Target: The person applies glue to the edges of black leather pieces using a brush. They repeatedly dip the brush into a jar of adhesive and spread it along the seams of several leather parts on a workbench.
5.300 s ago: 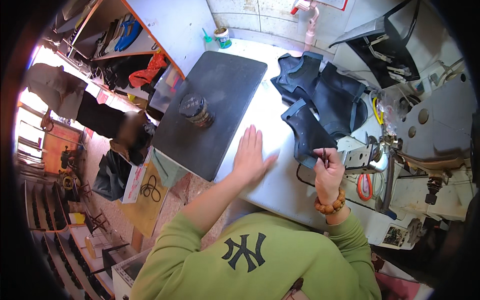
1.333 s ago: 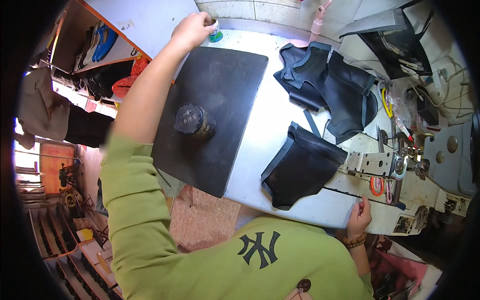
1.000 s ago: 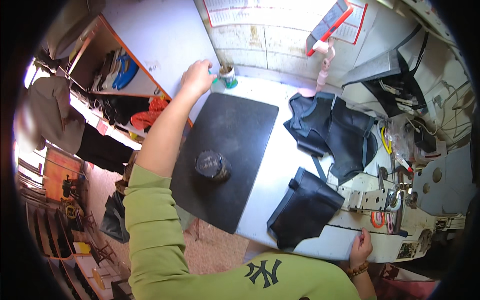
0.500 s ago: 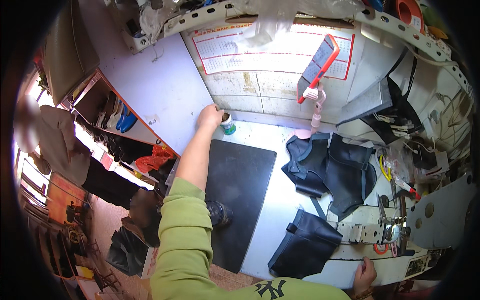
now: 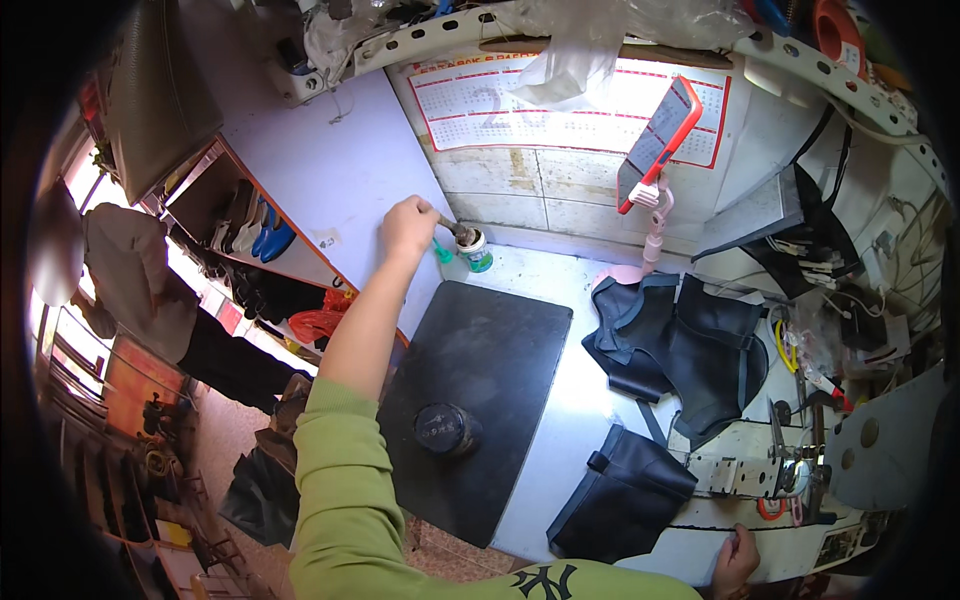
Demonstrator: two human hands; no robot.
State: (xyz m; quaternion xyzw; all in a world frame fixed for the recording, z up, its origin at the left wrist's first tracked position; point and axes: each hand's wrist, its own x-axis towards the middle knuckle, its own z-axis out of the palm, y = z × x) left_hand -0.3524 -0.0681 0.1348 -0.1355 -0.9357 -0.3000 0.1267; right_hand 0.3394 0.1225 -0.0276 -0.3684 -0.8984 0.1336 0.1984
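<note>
My left hand (image 5: 408,228) reaches to the far left of the table, fingers closed round a dark, brush-like stick (image 5: 456,230). The stick's far end meets the mouth of a small white and green can (image 5: 477,254); how deep it goes in is unclear. A green piece (image 5: 443,254) shows just left of the can. Down at the front right, my right hand (image 5: 737,560) rests with curled fingers at the table edge, and what it may hold is hidden. A black cutting mat (image 5: 500,370) lies in front of the can, with a short black cylinder (image 5: 445,429) standing on it.
Dark leather pieces (image 5: 700,350) and a folded black leather piece (image 5: 625,495) lie right of the mat. Beyond them stands a sewing machine (image 5: 740,470). A red-cased phone (image 5: 662,140) sits on a pink holder. At left, a person (image 5: 140,290) stands beside shoe shelves.
My left hand has drawn a little left from the can, so the stick now shows. My sleeve has moved off the black cylinder. The right hand stays by the table edge.
</note>
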